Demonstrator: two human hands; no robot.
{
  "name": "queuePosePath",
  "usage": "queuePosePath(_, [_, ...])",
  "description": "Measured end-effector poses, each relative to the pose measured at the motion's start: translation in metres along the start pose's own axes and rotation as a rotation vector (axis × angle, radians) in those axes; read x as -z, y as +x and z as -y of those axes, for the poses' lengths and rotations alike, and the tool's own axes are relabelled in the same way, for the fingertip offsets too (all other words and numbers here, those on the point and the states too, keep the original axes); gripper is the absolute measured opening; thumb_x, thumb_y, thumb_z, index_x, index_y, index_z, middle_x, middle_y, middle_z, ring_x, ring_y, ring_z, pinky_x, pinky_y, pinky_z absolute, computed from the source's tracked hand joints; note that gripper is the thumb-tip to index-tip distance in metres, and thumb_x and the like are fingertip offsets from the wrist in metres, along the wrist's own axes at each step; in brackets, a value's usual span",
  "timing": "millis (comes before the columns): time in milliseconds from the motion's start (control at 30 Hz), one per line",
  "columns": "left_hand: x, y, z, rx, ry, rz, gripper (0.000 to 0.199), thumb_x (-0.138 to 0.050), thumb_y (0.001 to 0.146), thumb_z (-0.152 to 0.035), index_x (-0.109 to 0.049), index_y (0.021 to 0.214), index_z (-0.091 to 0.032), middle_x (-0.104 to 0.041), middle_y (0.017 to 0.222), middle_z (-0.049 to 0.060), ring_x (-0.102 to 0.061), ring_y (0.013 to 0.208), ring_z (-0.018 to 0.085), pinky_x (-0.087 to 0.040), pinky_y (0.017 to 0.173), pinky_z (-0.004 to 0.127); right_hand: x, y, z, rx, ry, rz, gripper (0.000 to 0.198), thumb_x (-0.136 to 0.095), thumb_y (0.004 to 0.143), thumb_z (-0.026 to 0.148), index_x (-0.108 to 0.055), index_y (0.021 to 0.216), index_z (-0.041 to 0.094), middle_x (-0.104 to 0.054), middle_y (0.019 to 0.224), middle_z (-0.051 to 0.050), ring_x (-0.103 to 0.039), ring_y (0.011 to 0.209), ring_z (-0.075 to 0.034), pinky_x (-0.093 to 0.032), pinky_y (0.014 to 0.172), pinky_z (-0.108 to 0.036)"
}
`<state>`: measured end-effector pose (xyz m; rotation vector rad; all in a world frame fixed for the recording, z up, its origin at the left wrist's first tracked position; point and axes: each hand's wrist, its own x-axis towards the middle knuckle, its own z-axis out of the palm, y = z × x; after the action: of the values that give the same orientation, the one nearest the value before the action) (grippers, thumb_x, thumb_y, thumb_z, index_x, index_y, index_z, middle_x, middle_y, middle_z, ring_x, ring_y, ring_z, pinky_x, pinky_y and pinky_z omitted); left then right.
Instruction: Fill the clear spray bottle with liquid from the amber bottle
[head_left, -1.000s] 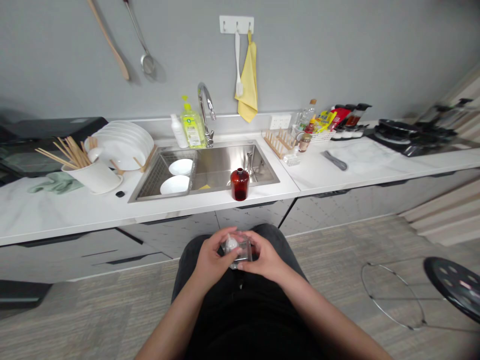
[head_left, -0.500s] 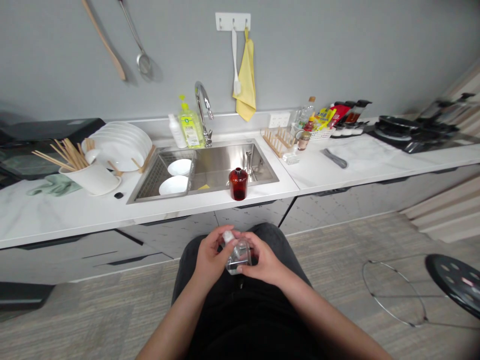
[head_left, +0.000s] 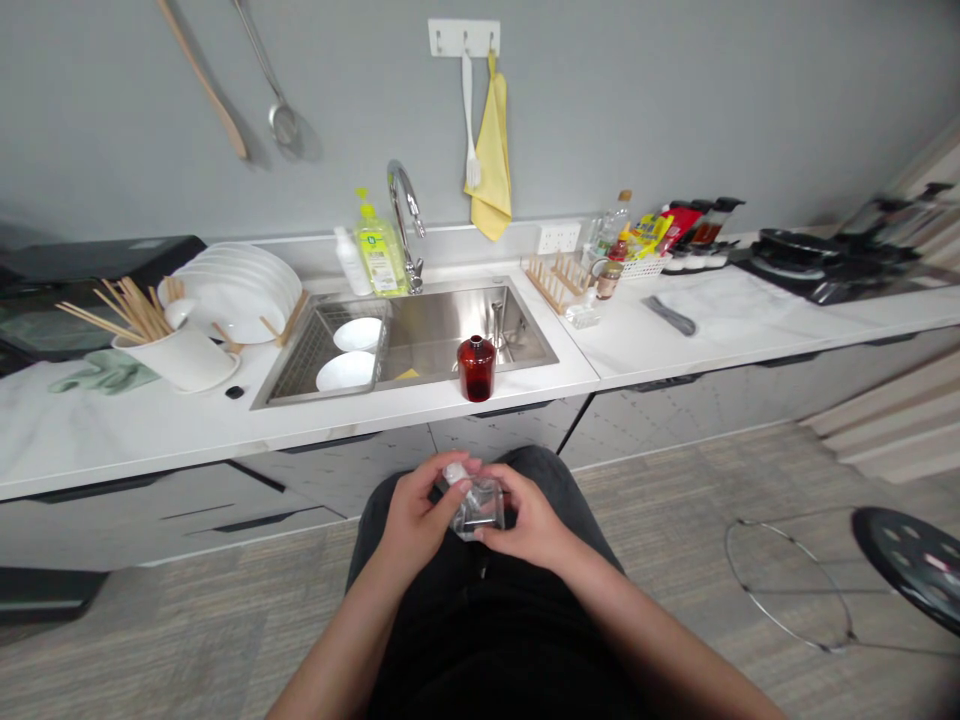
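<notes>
Over my lap, both hands are closed around a small clear bottle [head_left: 480,515] with a white top [head_left: 454,472]. The fingers of my left hand [head_left: 414,508] grip it at the white top. Wrapped about the body from the other side is my right hand [head_left: 529,525], its thumb low on the near face. Part of the bottle is hidden behind the fingers. Beyond my hands, a red-brown bottle [head_left: 477,372] stands upright and uncapped at the counter's front edge, before the sink. A small black cap [head_left: 235,392] lies on the counter to the left.
The sink [head_left: 442,330] holds a rack with two white bowls [head_left: 346,372]. To its left are stacked plates [head_left: 225,290] and a cup of chopsticks [head_left: 176,355]. Dish soap [head_left: 381,255] stands by the faucet [head_left: 409,215]. A stool [head_left: 911,560] is at the right.
Both hands stay on the clear bottle, which has tilted slightly, its white top sitting a little lower between my left fingers. The view has shifted very slightly.
</notes>
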<state>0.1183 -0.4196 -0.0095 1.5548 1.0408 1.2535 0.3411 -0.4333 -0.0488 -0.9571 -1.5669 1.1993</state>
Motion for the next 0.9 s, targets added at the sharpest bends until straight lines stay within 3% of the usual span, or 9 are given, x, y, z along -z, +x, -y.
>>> queuePosePath(200, [-0.002, 0.0023, -0.0088, -0.061, 0.144, 0.028, 0.029, -0.08, 0.108, -0.037, -0.086, 0.133, -0.026, -0.091, 0.128, 0.009, -0.087, 0.119, 0.03, -0.069, 0.108, 0.044, 0.0004, 0.0011, -0.001, 0.01, -0.036, 0.008, 0.074, -0.097, 0.076, 0.018, -0.072, 0.145, 0.029, -0.08, 0.146, -0.01, -0.081, 0.124, -0.031, -0.071, 0.104, -0.045])
queuePosePath(367, [-0.0033, 0.0026, -0.0089, -0.045, 0.16, 0.033, 0.027, -0.079, 0.107, -0.036, -0.087, 0.131, -0.026, -0.091, 0.128, 0.009, -0.087, 0.119, 0.03, -0.069, 0.108, 0.044, 0.0012, 0.0016, -0.0019, 0.01, -0.04, 0.008, 0.078, -0.095, 0.077, 0.018, -0.072, 0.151, 0.029, -0.079, 0.15, -0.012, -0.081, 0.131, -0.034, -0.071, 0.103, -0.046])
queuePosePath(900, [-0.0048, 0.0023, -0.0075, -0.064, 0.2, 0.061, 0.027, -0.077, 0.109, -0.035, -0.086, 0.133, -0.026, -0.09, 0.131, 0.009, -0.087, 0.121, 0.029, -0.069, 0.109, 0.043, 0.0039, 0.0019, -0.0095, 0.035, -0.057, 0.012, 0.08, -0.096, 0.077, 0.016, -0.072, 0.152, 0.028, -0.08, 0.147, -0.011, -0.081, 0.128, -0.032, -0.069, 0.106, -0.046])
